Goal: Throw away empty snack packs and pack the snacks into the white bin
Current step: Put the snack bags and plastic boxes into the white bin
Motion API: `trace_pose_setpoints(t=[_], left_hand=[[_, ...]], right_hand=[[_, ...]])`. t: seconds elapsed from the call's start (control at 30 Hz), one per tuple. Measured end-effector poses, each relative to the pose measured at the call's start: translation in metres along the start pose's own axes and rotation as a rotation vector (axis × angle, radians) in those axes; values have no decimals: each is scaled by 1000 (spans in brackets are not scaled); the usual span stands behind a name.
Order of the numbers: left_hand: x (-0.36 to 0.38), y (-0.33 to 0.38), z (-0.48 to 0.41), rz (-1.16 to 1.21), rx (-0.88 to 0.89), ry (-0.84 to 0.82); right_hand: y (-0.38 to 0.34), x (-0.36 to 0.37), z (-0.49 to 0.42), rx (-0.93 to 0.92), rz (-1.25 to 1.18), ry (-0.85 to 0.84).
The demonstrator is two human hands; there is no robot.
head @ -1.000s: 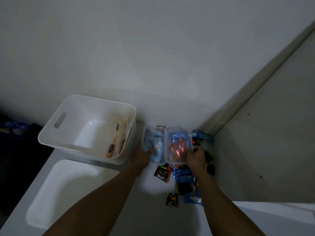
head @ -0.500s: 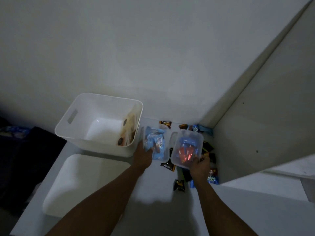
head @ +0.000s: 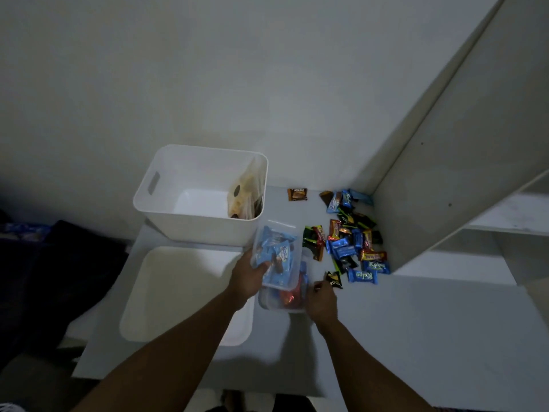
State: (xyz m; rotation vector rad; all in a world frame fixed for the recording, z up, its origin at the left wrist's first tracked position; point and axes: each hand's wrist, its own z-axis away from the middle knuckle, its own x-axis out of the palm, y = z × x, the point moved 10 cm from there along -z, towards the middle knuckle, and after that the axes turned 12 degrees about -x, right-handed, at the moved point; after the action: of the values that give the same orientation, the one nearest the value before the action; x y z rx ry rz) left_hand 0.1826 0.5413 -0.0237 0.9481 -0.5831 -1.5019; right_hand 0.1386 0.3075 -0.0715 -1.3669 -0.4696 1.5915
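Note:
The white bin [head: 166, 203] stands at the back of the white tabletop, with a clear snack bag [head: 245, 194] leaning inside its right wall. My left hand [head: 248, 278] grips a clear tub of blue snack packs [head: 276, 254], held above a second clear tub with red and orange packs [head: 286, 297]. That lower tub is gripped at its right side by my right hand [head: 322, 298]. Several loose snack packs [head: 347, 242] lie scattered to the right.
A white lid [head: 178, 292] lies flat in front of the bin. A white shelf unit [head: 463, 179] walls the table's right side. One brown pack [head: 297, 194] lies apart near the wall. Dark fabric [head: 59, 263] sits off the left edge.
Both tubs came toward me from the table's back. The right-hand tub moved left and now sits under the left-hand tub, uncovering the loose packs.

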Motion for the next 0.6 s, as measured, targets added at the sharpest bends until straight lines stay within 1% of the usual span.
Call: trace_pose_setpoints(t=[0.13, 0.2, 0.27, 0.3, 0.37, 0.4, 0.47, 0.6], left_hand=[[-5, -35, 11, -40, -70, -20], [-7, -44, 15, -99, -60, -4], [-4, -50, 18, -115, -56, -19], [1, -51, 21, -127, -54, -39], [8, -51, 25, -159, -51, -56], [11, -50, 28, -174, -51, -64], [15, -46, 35, -220, -58, -60], [21, -50, 37, -278, -91, -86]], right_hand=[[12, 24, 17, 73, -79, -84], [9, 22, 21, 42, -67, -57], [-4, 10, 28, 27, -139, 31], [-10, 8, 30, 23, -189, 31], [-16, 13, 32, 10, -275, -29], [-18, 14, 33, -15, -282, -41], [-16, 16, 34, -59, -219, -30], [-7, 16, 37, -63, -167, -34]])
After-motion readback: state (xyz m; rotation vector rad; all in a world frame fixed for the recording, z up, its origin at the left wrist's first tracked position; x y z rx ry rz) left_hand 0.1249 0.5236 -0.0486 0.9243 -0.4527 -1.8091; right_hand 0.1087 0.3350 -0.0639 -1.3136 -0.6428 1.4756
